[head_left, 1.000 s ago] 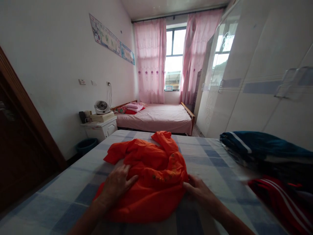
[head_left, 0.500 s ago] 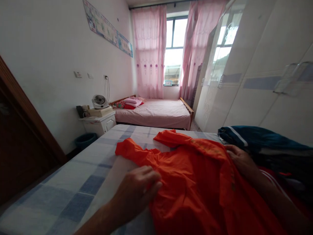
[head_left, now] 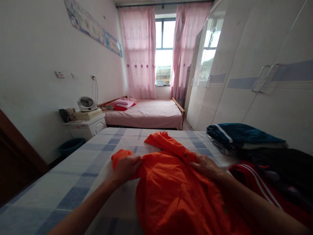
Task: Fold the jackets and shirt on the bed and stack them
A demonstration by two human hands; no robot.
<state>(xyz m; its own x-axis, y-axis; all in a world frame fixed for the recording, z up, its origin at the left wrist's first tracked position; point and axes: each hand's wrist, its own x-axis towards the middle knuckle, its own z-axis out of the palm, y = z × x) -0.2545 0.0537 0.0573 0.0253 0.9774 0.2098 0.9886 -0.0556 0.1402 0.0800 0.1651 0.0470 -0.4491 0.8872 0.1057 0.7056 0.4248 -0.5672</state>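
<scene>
Orange shirt [head_left: 171, 189]: my left hand [head_left: 127, 166] clamps its sleeve; right hand [head_left: 206, 167] lies on it, grip I cannot tell. Risk, I judge: an uneven pull bunches the cloth between the hands.

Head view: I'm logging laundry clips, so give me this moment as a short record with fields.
surface: bed, checked sheet
garment: shirt, orange, crumpled on the bed
left hand: closed on the shirt's left edge
right hand: flat on the shirt's right side
at right: blue garment on top of a pile, red garment nearer
</scene>
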